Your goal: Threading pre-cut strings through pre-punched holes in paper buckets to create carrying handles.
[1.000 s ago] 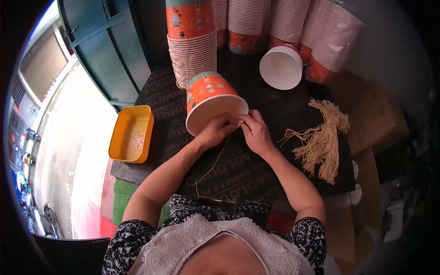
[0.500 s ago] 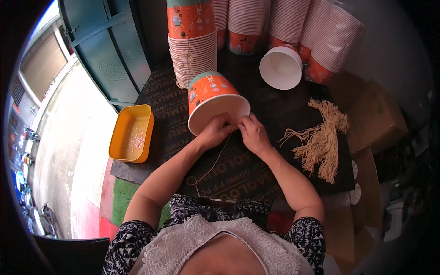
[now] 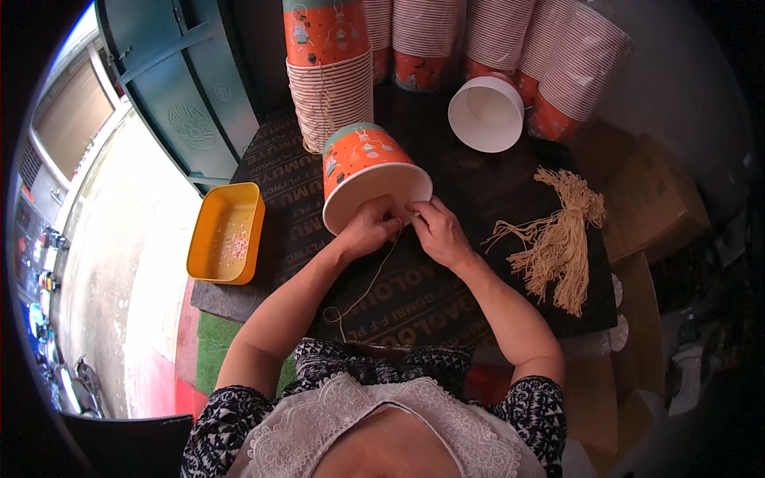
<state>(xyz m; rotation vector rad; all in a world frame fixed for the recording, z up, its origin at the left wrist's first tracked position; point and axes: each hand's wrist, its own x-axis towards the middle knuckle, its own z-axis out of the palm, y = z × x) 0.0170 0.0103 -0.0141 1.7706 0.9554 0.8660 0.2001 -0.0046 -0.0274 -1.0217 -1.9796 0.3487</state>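
Note:
An orange paper bucket (image 3: 368,153) with a green base band and printed figures lies tilted on the dark board, its white mouth facing me. My left hand (image 3: 370,229) is closed at the lower part of the mouth, fingers curled against the inside. A thin beige string (image 3: 371,280) hangs from between its fingertips and trails in a loop toward the board's near edge. My right hand (image 3: 440,233) is closed in a pinch beside it, at the bucket's lower right rim. The string's end between the fingertips is too small to make out.
A yellow tray (image 3: 209,247) with small pink and white bits stands left. A bundle of beige strings (image 3: 567,239) lies right. Behind are a tall stack of orange buckets (image 3: 331,95), a single white-mouthed bucket (image 3: 488,115) and several wrapped stacks (image 3: 578,60). A cardboard box (image 3: 657,195) stands right.
My right hand's fingertips have parted slightly from the left hand's and shifted up toward the rim. My left hand and the bucket stay nearly in place; the whole view has shifted a little.

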